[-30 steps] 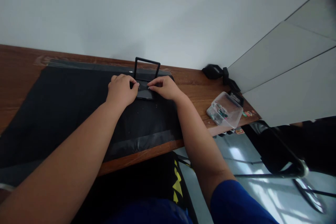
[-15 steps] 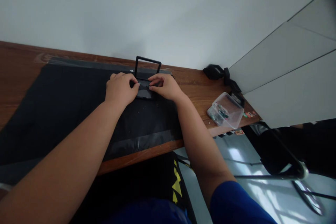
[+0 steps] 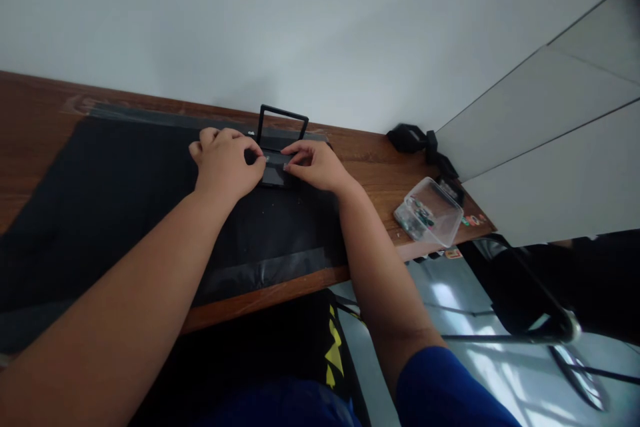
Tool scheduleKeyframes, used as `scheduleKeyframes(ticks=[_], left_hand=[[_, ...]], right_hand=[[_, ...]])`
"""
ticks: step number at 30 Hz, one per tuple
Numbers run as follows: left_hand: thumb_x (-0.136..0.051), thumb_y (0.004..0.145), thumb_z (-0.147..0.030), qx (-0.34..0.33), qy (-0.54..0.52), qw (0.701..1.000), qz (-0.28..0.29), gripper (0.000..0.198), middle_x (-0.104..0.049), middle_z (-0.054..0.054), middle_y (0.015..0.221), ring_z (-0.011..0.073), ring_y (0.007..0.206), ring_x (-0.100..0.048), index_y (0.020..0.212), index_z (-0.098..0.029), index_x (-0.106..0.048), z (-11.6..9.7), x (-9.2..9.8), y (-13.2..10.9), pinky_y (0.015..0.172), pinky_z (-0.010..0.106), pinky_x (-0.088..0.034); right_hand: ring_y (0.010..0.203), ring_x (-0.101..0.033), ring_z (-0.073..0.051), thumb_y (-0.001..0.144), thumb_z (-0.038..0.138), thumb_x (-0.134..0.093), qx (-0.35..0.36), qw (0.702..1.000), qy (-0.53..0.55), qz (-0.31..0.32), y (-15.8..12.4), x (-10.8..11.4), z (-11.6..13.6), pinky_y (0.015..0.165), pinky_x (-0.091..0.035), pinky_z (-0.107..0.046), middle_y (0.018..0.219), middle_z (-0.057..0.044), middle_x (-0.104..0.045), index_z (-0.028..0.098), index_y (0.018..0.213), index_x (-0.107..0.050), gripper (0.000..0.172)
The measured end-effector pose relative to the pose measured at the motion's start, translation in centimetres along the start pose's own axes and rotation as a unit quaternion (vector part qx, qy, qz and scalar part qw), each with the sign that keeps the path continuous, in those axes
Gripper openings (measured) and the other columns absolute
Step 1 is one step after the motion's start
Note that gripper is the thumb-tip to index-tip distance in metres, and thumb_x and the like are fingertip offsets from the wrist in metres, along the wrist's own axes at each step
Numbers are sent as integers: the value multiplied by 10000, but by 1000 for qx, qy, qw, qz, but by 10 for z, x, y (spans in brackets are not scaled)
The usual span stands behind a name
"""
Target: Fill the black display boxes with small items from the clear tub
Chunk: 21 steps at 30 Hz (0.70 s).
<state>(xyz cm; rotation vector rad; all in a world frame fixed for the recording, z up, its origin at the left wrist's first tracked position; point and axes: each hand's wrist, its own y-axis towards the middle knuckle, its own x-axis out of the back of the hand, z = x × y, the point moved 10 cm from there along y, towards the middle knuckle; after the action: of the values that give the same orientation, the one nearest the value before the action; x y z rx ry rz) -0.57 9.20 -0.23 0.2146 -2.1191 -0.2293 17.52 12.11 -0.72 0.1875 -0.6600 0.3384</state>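
Note:
A black hinged display frame (image 3: pixel 275 175) lies on the dark mat (image 3: pixel 135 200), its open rim-like half (image 3: pixel 284 111) raised at the back. My left hand (image 3: pixel 225 163) is at its left edge, thumb and index finger pinched together and the other fingers raised. From the right, my right hand (image 3: pixel 317 165) reaches over the same frame, with thumb and index finger drawn close together. Tiny clear bits show at the fingertips of both hands, too small to name. The frame's lower half is partly covered by my fingers.
A clear plastic box (image 3: pixel 433 213) with small pieces in it stands at the right on the wooden table (image 3: pixel 370 173). Behind it are black objects (image 3: pixel 410 138) near the wall (image 3: pixel 210 27). Clear tape (image 3: pixel 265 273) runs along the mat's front edge.
My left hand has shifted slightly left, and its outer fingers have spread and lifted. My right hand stays almost in place over the frame.

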Motion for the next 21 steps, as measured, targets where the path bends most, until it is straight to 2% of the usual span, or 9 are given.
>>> scheduleKeyframes(ticks=[4,10,15,21], left_hand=[[-692,951,-387,7,2,1000,3,227,-709,122,1436,482,1449,-449,1082,-309,-860,5,-3,1,1203,696,-361],[-662,985,-483,2,5,1000,21,359,-715,115,1472,491,1438,-462,1255,-367,-868,8,-13,2,1194,706,-367],[-658,978,-537,-1,10,1000,30,377,-719,113,1488,496,1430,-456,1232,-379,-888,10,-17,4,1187,713,-369],[-667,967,-553,-9,2,1000,20,368,-731,106,1461,490,1431,-455,1213,-395,-891,11,-20,5,1198,716,-354]], right_hand=[[709,-621,-125,821,164,-778,6,1000,-1,1,2,2,-1,763,-530,-297,926,-41,-818,138,1219,-794,398],[683,-550,-104,785,193,-848,15,1000,-26,-5,4,3,-1,727,-500,-287,1001,-37,-801,156,1202,-798,421],[697,-552,-102,785,173,-849,10,1000,-19,-13,4,2,-3,756,-522,-294,1073,-52,-815,162,1225,-792,443],[698,-573,-109,801,167,-846,10,1000,-14,-11,6,-1,-5,762,-534,-298,1048,-55,-829,163,1202,-794,405]])
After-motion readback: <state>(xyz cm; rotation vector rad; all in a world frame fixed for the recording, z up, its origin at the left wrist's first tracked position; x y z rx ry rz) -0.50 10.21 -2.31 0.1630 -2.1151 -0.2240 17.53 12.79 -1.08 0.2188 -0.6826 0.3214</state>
